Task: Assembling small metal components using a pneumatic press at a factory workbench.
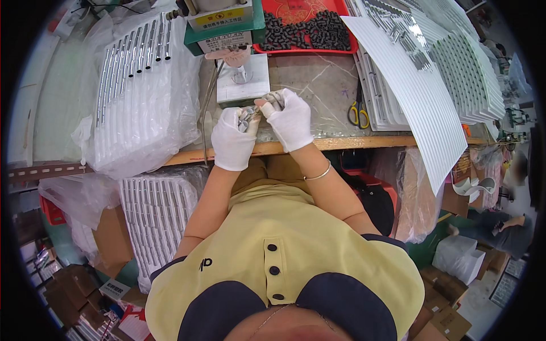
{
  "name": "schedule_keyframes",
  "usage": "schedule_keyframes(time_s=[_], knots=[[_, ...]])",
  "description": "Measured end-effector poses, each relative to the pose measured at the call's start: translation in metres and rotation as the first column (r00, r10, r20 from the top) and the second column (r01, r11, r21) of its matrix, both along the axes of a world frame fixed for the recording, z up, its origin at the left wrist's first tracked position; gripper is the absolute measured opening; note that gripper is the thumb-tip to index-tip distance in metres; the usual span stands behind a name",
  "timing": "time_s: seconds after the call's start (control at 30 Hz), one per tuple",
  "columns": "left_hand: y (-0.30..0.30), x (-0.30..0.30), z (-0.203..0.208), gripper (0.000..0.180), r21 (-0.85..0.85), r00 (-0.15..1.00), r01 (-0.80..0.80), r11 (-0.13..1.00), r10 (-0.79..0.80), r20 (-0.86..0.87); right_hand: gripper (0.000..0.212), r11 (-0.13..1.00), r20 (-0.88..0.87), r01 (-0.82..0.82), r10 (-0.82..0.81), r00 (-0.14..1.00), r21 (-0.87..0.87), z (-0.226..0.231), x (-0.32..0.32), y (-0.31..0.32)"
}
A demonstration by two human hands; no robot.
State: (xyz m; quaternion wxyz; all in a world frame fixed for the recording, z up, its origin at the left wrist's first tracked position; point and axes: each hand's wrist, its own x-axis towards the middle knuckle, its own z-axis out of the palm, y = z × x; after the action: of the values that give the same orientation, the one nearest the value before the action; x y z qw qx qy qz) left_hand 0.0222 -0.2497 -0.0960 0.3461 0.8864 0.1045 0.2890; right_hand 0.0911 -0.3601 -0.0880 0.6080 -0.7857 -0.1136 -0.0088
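Observation:
Both of my hands wear white gloves with some bare fingertips, and they meet over the near edge of the bench, in front of the press. My left hand [234, 139] is closed around small shiny metal pieces [245, 120], which look like short chrome tubes; their exact shape is partly hidden by the fingers. Close beside it, my right hand [290, 119] has its fingers bent and pinched at the same cluster; what sits between its fingertips is too small to make out. Just beyond the hands stands the small press [224, 34] with its pale metal base block [243, 94].
A red tray [307, 51] of small black plastic parts sits behind. Chrome tubes [136, 51] lie in plastic wrap at left. Yellow-handled scissors [358, 115] lie at right, beside white corrugated sheets [415, 85] and stacked trays that overhang the bench edge [364, 142].

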Motion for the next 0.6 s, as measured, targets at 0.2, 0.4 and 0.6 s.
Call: schedule_keyframes(time_s=[0.2,0.4,0.6], knots=[[0.006,0.012,0.018,0.02,-0.792,0.969,0.119,0.599,-0.245,-0.039,0.035,0.98,-0.05,-0.115,0.124,0.991,0.162,0.028,0.015,-0.018],[0.018,0.017,0.043,0.019,-0.953,0.819,0.182,0.243,-0.574,0.01,0.03,0.797,-0.374,-0.371,0.566,0.735,0.477,0.052,0.03,-0.028],[0.007,0.023,0.031,0.011,-0.844,0.854,0.234,0.483,-0.517,-0.058,0.021,0.92,-0.269,-0.306,0.368,0.89,0.247,0.045,0.029,-0.026]])
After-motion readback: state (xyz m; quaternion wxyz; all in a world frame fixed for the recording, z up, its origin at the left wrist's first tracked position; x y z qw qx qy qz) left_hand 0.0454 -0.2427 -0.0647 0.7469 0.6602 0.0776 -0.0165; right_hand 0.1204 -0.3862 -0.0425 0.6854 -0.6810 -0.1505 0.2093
